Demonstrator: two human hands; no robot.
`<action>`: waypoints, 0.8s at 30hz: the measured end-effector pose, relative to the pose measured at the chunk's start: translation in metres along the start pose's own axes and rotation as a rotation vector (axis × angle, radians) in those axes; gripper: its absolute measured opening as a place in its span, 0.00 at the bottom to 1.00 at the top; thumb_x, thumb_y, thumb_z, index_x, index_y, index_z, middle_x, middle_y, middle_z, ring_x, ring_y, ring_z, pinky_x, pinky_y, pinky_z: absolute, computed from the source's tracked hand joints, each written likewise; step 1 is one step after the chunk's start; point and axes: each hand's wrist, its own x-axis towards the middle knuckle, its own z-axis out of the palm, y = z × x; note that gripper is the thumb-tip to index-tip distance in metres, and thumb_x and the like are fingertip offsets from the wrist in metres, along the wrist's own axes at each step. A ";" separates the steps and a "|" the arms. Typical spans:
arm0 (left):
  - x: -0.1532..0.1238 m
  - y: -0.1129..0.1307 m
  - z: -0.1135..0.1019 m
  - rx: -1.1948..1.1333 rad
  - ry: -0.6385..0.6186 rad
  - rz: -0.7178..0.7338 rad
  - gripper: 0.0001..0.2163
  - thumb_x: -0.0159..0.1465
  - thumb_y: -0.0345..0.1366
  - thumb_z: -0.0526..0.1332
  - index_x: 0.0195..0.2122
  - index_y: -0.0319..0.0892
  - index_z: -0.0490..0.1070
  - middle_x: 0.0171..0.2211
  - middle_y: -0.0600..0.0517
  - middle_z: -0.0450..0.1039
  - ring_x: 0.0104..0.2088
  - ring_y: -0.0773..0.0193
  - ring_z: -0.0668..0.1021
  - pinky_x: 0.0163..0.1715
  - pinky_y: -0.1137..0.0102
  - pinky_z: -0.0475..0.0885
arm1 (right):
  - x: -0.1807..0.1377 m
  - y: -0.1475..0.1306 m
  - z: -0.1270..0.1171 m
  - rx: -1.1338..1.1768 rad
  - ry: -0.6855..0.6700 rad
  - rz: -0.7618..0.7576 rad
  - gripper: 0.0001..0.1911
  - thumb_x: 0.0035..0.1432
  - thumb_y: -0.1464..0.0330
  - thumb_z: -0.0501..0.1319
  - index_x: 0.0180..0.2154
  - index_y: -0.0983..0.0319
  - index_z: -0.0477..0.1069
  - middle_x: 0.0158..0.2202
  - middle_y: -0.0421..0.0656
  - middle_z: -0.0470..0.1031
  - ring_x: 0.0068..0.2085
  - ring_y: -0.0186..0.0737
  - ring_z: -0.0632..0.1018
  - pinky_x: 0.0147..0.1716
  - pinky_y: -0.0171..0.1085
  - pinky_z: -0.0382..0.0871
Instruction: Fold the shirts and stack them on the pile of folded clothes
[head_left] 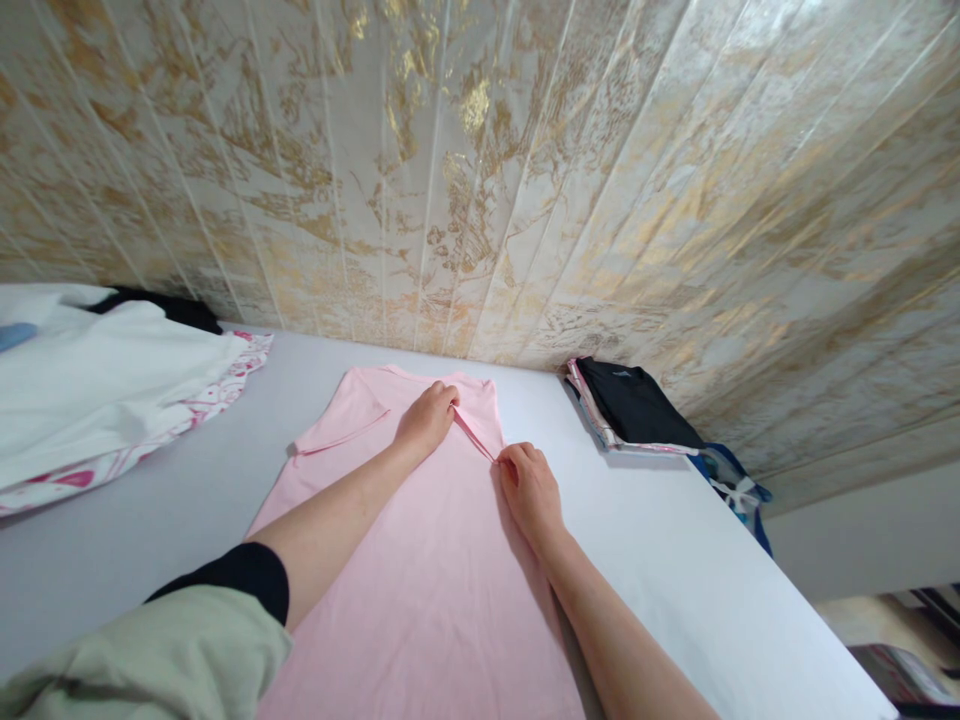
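A pink T-shirt (420, 560) lies spread on the white table (660, 560), its collar end toward the wall. Its left sleeve is folded inward over the body. My left hand (431, 415) is closed, pinching the hem of the right sleeve near the upper middle of the shirt. At the shirt's right edge, my right hand (531, 490) pinches the other end of that same sleeve hem. The sleeve edge is drawn taut between the two hands and lies turned in over the shirt. The fingertips are partly hidden by the hands.
A stack of folded clothes (637, 405) with a black one on top stands at the back right. Blue fabric (739, 495) hangs by the table's right edge. White clothes (112, 370) with pink-patterned trim lie at left. A gold-patterned wall (450, 180) rises behind.
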 end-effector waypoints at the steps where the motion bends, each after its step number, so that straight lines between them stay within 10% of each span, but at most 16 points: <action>1: 0.000 0.000 0.000 0.001 -0.002 0.004 0.09 0.62 0.25 0.53 0.35 0.47 0.67 0.38 0.51 0.67 0.42 0.60 0.72 0.40 0.68 0.67 | 0.000 0.000 0.000 0.004 0.003 0.003 0.10 0.60 0.76 0.53 0.35 0.60 0.71 0.38 0.43 0.72 0.41 0.39 0.70 0.42 0.34 0.63; 13: -0.008 0.011 -0.007 0.030 -0.023 0.052 0.08 0.66 0.35 0.55 0.40 0.48 0.74 0.41 0.51 0.73 0.44 0.59 0.73 0.47 0.65 0.67 | 0.003 -0.002 -0.006 -0.001 0.025 -0.038 0.15 0.64 0.72 0.50 0.45 0.62 0.73 0.47 0.47 0.72 0.47 0.41 0.72 0.49 0.38 0.66; 24: -0.013 0.011 -0.009 0.091 -0.055 0.062 0.09 0.63 0.34 0.60 0.44 0.47 0.72 0.46 0.50 0.72 0.49 0.58 0.71 0.46 0.65 0.67 | 0.117 -0.034 0.026 -0.118 0.050 0.044 0.25 0.61 0.77 0.45 0.58 0.72 0.64 0.58 0.57 0.67 0.58 0.46 0.68 0.56 0.40 0.60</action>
